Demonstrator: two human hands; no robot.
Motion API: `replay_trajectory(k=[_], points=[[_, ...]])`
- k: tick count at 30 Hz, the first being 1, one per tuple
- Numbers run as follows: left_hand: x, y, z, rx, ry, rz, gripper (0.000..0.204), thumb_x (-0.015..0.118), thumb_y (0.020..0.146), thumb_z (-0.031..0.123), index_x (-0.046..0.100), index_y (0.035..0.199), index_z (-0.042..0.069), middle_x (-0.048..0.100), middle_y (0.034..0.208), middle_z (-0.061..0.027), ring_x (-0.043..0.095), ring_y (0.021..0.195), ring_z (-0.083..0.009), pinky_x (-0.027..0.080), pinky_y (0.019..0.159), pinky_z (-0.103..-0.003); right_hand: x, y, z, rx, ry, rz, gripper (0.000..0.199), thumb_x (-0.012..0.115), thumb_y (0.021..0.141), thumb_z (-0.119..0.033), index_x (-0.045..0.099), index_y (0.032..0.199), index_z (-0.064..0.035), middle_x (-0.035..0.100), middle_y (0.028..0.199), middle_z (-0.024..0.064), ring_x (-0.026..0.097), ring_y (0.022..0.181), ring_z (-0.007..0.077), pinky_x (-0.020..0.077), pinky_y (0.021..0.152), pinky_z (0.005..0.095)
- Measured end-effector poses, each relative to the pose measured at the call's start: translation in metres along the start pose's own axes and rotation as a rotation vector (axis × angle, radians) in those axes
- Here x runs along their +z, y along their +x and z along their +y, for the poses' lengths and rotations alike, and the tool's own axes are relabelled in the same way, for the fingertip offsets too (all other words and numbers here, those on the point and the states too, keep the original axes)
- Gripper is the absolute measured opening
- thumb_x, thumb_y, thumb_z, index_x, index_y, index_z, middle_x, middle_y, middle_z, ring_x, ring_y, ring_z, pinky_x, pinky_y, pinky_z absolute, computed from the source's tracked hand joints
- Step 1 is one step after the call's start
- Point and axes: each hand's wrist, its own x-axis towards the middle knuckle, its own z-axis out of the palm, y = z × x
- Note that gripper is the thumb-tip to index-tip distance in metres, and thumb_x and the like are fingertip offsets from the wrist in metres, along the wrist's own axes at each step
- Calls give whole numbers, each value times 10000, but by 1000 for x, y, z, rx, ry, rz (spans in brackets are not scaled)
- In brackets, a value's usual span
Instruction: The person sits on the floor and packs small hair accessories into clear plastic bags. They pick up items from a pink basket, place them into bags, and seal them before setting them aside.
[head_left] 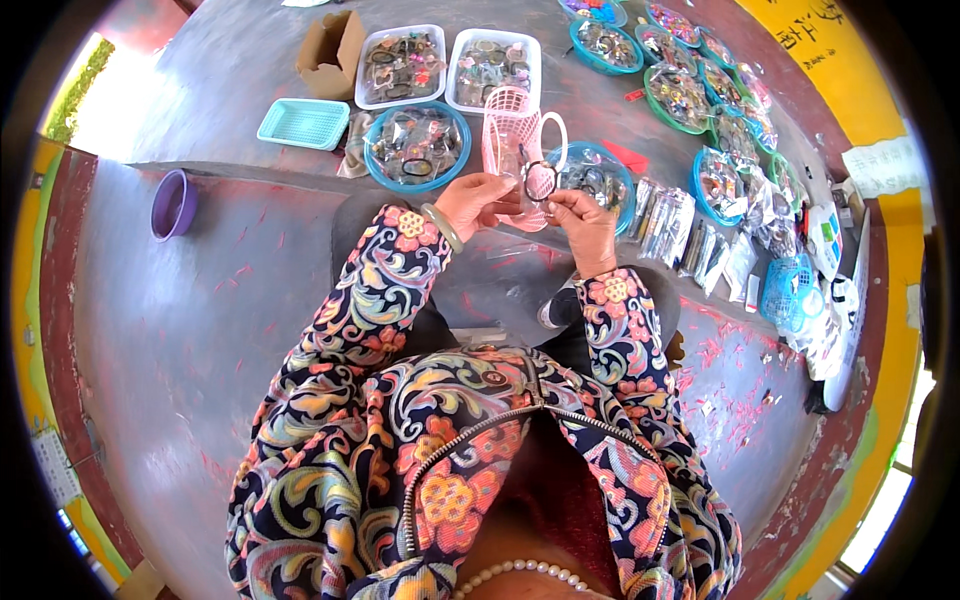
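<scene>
At frame centre, my left hand (478, 203) gripped the pink basket (512, 150) while my right hand (583, 222) pinched a black ring (540, 181) at it; many packets (668, 215) remained unsorted right.

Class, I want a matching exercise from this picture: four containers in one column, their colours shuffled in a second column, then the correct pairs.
Column one:
1. small bowl far left
2. flat rectangular basket
3. tall basket beside the hands
4. open box

Column two:
A. pink
B. brown cardboard
C. purple
D. turquoise

Pairs: 1-C, 2-D, 3-A, 4-B
</scene>
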Motion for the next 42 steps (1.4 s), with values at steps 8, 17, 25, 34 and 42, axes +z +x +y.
replay_trajectory(k=[8, 17, 25, 34, 42], points=[[-9, 7, -8, 64, -84, 135, 105, 569, 791, 66, 559, 867, -6, 572, 765, -41, 581, 722, -124, 473, 569, -192, 20, 10, 7, 64, 103, -59, 251, 573, 780, -46, 494, 1000, 45, 593, 764, 71, 568, 675, 92, 473, 591, 208], [-6, 10, -12, 118, -68, 66, 191, 524, 823, 72, 505, 958, -62, 574, 838, -89, 590, 775, -169, 514, 692, -258, 19, 16, 19, 247, 277, 45, 151, 601, 781, -144, 599, 844, -7, 594, 720, 21, 539, 616, 82, 417, 562, 194], [-3, 8, -11, 88, 2, 116, 227, 558, 816, 150, 534, 944, -37, 589, 815, -76, 588, 688, -133, 512, 605, -232, 17, 16, 18, 207, 192, 9, 141, 599, 770, -103, 614, 837, 20, 576, 679, 13, 502, 589, 63, 400, 546, 187], [-6, 8, -13, 48, -30, 130, 241, 572, 804, 151, 530, 956, -32, 592, 806, -76, 588, 645, -137, 500, 561, -218, 20, 14, 22, 192, 253, 32, 114, 582, 784, -96, 596, 784, 17, 552, 653, 7, 476, 564, 64, 380, 525, 187], [-1, 3, -11, 8, -25, -47, 186, 524, 807, 42, 519, 971, -46, 579, 911, -101, 589, 769, -155, 495, 696, -235, 16, 17, 30, 200, 301, 50, 107, 555, 811, -141, 551, 754, -50, 525, 624, -6, 476, 552, 65, 369, 528, 188]])
